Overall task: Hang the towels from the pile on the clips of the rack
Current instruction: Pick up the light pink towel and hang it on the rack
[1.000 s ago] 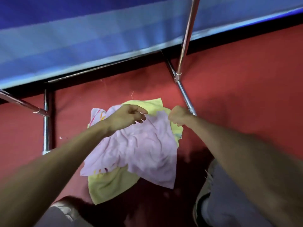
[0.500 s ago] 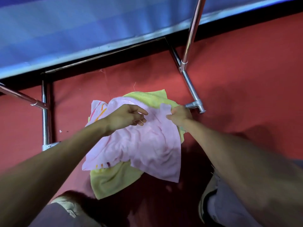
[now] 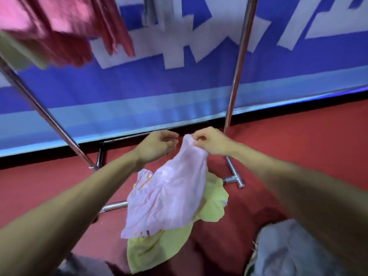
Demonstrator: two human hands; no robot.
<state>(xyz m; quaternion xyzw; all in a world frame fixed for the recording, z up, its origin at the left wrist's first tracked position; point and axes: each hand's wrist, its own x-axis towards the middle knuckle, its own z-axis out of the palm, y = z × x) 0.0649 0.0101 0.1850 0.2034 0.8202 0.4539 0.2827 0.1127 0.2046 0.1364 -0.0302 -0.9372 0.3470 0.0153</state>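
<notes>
A: Here, which hand carries the pale pink towel (image 3: 171, 196)?
B: The right hand (image 3: 211, 144). Its thumb and fingers pinch the towel's top corner, and the cloth hangs from that pinch, its lower end over the yellow towel (image 3: 159, 250).
A: And the left hand (image 3: 157, 148)?
B: It sits just beside the raised corner, fingers loosely curled, gripping nothing. Whether the fingertips touch the cloth cannot be told.
A: Where does the yellow towel lie?
B: Crumpled on the red floor (image 3: 308, 148), between the uprights of the rack (image 3: 237, 76) and near its base bar (image 3: 233, 179).
A: What fills the upper left?
B: Blurred pink towels (image 3: 59, 32) hang high on the rack, in front of a blue banner (image 3: 179, 92) with white lettering. A grey trouser knee (image 3: 288, 251) shows at lower right.
</notes>
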